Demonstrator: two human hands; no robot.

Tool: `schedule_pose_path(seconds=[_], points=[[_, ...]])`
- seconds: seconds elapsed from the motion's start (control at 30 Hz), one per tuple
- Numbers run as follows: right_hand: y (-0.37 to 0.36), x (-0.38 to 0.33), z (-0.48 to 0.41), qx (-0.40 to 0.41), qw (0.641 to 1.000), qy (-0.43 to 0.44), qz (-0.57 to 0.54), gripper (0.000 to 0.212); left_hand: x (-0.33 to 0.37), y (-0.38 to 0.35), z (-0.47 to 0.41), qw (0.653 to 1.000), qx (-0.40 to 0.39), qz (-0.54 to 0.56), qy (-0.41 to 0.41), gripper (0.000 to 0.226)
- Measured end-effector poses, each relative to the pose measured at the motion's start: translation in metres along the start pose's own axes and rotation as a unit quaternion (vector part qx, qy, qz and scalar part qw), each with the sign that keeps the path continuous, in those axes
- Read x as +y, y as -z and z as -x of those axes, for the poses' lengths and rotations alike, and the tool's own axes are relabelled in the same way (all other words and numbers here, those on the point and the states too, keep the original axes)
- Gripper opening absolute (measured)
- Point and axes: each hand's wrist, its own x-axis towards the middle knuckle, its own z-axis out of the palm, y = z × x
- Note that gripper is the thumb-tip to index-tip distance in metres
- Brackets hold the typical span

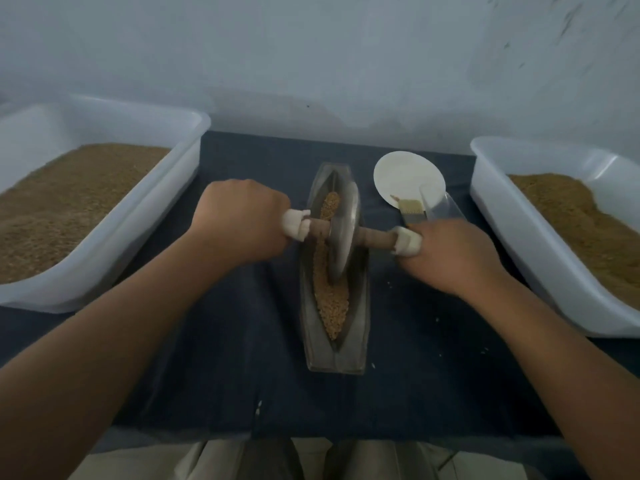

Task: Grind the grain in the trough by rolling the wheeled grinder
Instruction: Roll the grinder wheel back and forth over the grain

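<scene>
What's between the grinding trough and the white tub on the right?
Head view: a round white dish, a small brush, a clear scoop, and the right hand gripping the grinder handle.

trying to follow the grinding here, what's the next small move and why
Probably roll the grinder wheel toward the person: the left hand and right hand grip the wooden axle ends, the wheel stands midway in the trough, and the thickest grain lies at its near end.

Plain dark navy tabletop (225,358). Dull grey trough (313,355). Grey-disc, brown-handled wheeled grinder (343,233). Golden-brown grain (332,299). Translucent white left tub (104,244), right tub (512,244). White dish (401,171).
</scene>
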Motion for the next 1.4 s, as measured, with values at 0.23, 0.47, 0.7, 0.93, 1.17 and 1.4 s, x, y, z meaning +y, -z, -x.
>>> schedule_pose_path(seconds=[0.23, 0.47, 0.7, 0.93, 1.17, 1.4], points=[[0.004, -0.007, -0.060, 0.056, 0.998, -0.027, 0.005, 0.055, -0.005, -0.009, -0.043, 0.997, -0.038, 0.048, 0.051, 0.032], [0.018, -0.007, 0.021, 0.100, 0.993, 0.065, 0.022, 0.039, -0.008, 0.004, 0.047, 0.998, -0.041, 0.041, 0.011, 0.035], [0.000, -0.007, -0.044, 0.107, 0.994, -0.009, 0.029, 0.051, -0.004, -0.005, -0.029, 0.996, -0.049, 0.023, 0.064, 0.036], [0.003, -0.004, -0.015, 0.031, 0.999, -0.009, 0.013, 0.052, -0.002, 0.011, -0.014, 0.998, -0.057, -0.017, 0.005, 0.026], [0.015, -0.003, 0.008, 0.005, 1.000, 0.029, -0.006, 0.049, -0.009, -0.002, 0.011, 0.998, -0.055, 0.017, -0.002, 0.031], [0.002, -0.009, -0.058, 0.076, 0.996, -0.043, 0.027, 0.066, -0.006, -0.007, -0.042, 0.996, -0.065, 0.040, 0.055, 0.028]])
